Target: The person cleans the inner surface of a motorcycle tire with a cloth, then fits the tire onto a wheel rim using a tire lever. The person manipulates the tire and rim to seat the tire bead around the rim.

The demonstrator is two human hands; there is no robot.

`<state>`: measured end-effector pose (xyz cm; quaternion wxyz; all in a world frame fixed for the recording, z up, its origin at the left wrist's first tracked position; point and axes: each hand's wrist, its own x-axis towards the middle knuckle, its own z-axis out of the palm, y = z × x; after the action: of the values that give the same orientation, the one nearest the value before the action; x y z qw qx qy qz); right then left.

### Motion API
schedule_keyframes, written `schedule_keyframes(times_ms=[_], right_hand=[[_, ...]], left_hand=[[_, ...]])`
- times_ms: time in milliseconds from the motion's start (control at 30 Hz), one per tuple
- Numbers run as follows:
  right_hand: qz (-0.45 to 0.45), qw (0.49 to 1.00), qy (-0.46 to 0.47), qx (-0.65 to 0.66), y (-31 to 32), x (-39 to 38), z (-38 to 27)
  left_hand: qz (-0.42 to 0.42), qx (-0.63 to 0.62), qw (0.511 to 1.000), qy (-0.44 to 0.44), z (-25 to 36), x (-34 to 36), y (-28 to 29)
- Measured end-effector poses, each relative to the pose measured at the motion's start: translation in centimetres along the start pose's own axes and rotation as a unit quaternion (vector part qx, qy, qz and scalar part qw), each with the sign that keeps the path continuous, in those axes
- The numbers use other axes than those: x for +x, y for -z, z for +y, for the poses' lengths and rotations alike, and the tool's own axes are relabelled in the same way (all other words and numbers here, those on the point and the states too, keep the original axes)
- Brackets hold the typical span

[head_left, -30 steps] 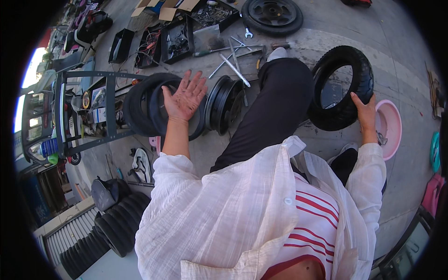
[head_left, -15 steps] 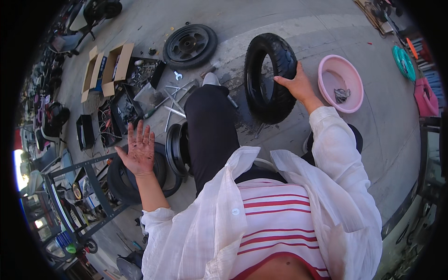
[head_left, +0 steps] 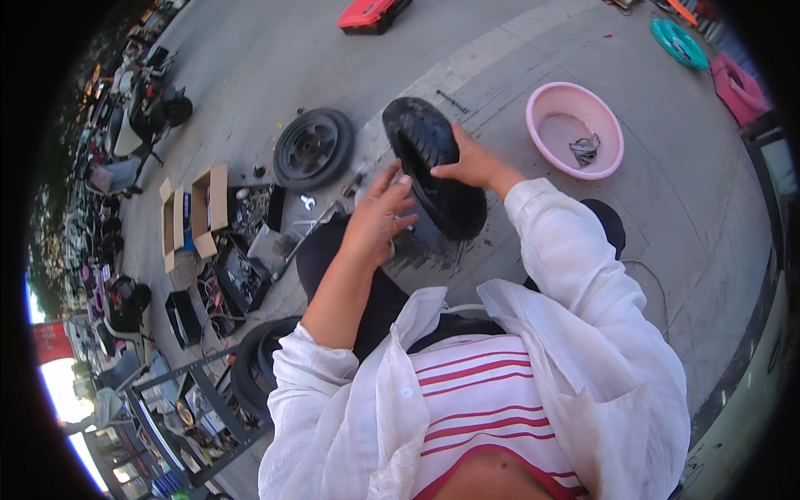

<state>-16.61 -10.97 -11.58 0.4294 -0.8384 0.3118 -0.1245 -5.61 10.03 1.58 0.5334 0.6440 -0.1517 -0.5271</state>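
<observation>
A black tyre stands tilted on the wet concrete in front of me, its tread turned partly toward me. My right hand grips its right edge, with the thumb over the side toward the opening. At the tyre's left side is my left hand, fingers spread and nothing in it; whether the fingertips touch the rubber is hard to tell. Just beyond, to the left, a wheel with its tyre fitted lies flat on the ground. A wrench lies nearer to me than that wheel.
To the right stands a pink basin with a grey rag inside. Cardboard boxes and black trays of parts lie left. A metal frame and more tyres are near left. A red case lies far ahead.
My left hand has come from the left across to the tyre. The tyre has turned and tilted in my right hand, showing more tread. The view has shifted, bringing the red case in.
</observation>
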Motion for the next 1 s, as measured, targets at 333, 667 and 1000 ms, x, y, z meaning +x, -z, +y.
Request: schedule_keyframes(times_ms=[333, 667, 1000], right_hand=[[-0.057, 0.996, -0.038, -0.050, 0.9, -1.6, -3.3], [-0.087, 0.993, -0.041, -0.062, 1.2, -0.8, -3.9], [-0.088, 0.994, -0.022, -0.063, 1.0, -1.1, -3.8]], left_hand=[[0.100, -0.089, 0.987, 0.092, 1.3, 12.8, 0.7], [0.140, -0.116, 0.981, 0.074, 1.7, 12.1, 0.3], [0.151, -0.166, 0.974, 0.008, 2.2, 9.8, 2.5]])
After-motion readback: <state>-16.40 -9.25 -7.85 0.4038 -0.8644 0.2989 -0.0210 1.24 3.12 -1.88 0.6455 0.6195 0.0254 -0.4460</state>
